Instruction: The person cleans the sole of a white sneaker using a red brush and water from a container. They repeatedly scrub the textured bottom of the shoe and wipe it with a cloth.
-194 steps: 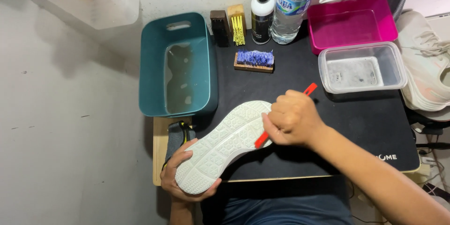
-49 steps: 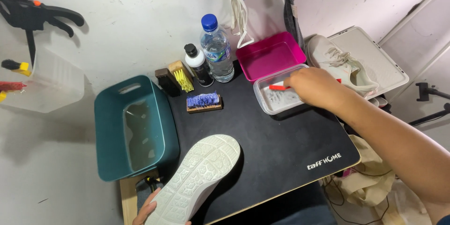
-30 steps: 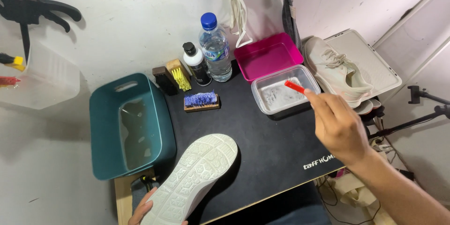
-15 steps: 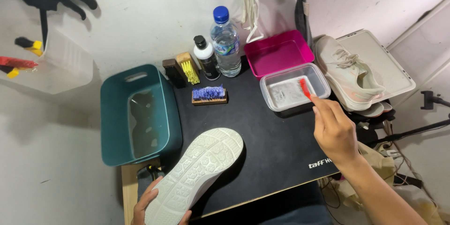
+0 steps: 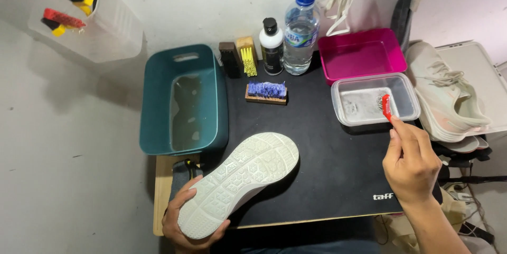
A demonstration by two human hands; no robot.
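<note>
While the left hand (image 5: 185, 222) grips the heel of the white shoe (image 5: 240, 180), held sole-up over the black mat (image 5: 327, 153), the right hand (image 5: 412, 164) pinches a small red brush (image 5: 386, 107), bristles at the clear tray (image 5: 369, 122). The step appears to be reloading the brush; next, its bristles must meet the sole. Half a second earlier the brush sat slightly higher over the tray.

The left hand (image 5: 187, 222) is mostly hidden beneath the shoe (image 5: 237, 182); the shoe's upper faces away. The red brush (image 5: 386, 107) handle is concealed inside the right hand (image 5: 411, 161)
</note>
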